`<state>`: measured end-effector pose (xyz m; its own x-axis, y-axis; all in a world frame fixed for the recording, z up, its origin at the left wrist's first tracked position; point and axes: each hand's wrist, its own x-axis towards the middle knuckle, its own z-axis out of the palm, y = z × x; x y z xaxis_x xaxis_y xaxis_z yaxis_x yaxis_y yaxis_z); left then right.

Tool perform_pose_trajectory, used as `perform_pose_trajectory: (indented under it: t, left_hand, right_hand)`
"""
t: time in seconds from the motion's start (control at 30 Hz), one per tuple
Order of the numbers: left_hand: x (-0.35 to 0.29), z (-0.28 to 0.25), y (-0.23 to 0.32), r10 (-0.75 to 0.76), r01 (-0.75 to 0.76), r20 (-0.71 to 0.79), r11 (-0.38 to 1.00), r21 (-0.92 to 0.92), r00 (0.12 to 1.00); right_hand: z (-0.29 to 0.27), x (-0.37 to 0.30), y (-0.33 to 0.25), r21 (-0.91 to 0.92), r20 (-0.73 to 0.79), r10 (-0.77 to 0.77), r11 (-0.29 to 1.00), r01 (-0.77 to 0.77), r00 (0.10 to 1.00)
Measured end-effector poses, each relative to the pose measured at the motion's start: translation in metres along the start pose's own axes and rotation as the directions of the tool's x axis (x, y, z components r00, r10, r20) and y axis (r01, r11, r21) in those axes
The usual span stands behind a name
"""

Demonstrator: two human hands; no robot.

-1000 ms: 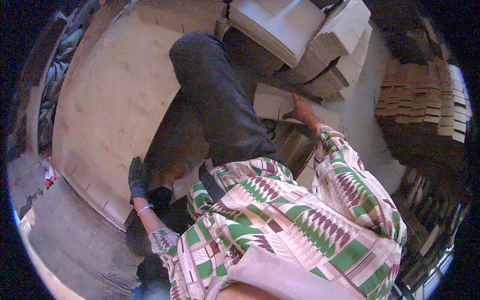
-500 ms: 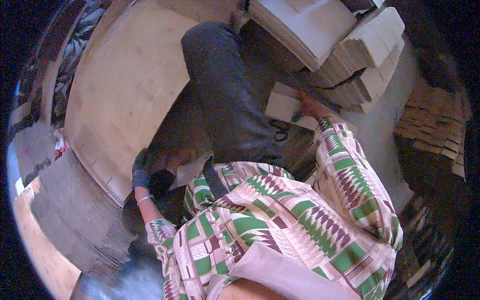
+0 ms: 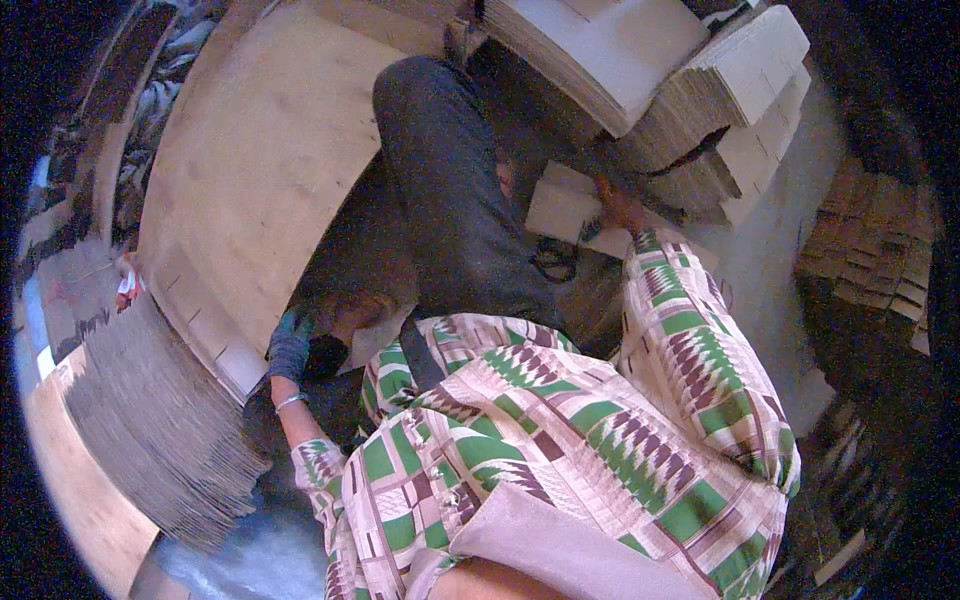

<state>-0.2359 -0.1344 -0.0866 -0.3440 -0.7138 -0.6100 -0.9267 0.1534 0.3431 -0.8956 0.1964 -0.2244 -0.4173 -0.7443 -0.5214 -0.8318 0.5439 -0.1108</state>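
Note:
My left hand (image 3: 289, 345), in a dark blue glove with a bracelet at the wrist, is at the near edge of a large flat brown cardboard sheet (image 3: 255, 170). Its fingers are dim, and whether they grip the edge cannot be made out. My right hand (image 3: 622, 212) reaches down to a small folded cardboard piece (image 3: 562, 203) low near the floor. The fingers are closed over the right side of that piece, partly lost in shadow. My dark-trousered leg (image 3: 440, 190) stretches between the two hands.
Thick stacks of flat cardboard (image 3: 610, 60) stand at the far right, with folded ones (image 3: 745, 75) beside them. A tall stack of cut sheets (image 3: 165, 420) fills the near left. More bundled cardboard (image 3: 870, 240) lies at the right. A dark loop (image 3: 555, 260) rests by my leg.
The view has shifted slightly. My right hand and the small cardboard piece appear a little farther left. My left hand stays by the large sheet's edge.

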Motion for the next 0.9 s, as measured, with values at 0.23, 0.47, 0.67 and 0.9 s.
perform_pose_trajectory:
  t: [0.23, 0.47, 0.67, 0.9]
  left_hand:
    - [0.015, -0.005, -0.025, 0.09, -0.09, -0.045, 0.996, -0.005, 0.995]
    - [0.012, -0.011, -0.009, 0.167, -0.169, -0.033, 0.985, -0.045, 0.985]
    - [-0.003, 0.014, -0.142, 0.298, -0.297, 0.025, 0.934, 0.196, 0.954]
    - [0.007, -0.002, -0.026, 0.039, -0.041, -0.018, 0.995, -0.095, 0.999]
  right_hand:
    - [0.008, 0.005, -0.013, 0.015, 0.015, -0.019, 1.0, 0.019, 1.0]
    - [0.002, 0.001, -0.027, 0.02, 0.025, -0.025, 1.0, 0.025, 0.999]
    - [0.004, 0.024, -0.072, 0.026, 0.038, -0.13, 0.991, 0.129, 0.991]
    - [0.021, -0.015, -0.074, -0.074, 0.005, 0.027, 0.997, -0.026, 1.0]
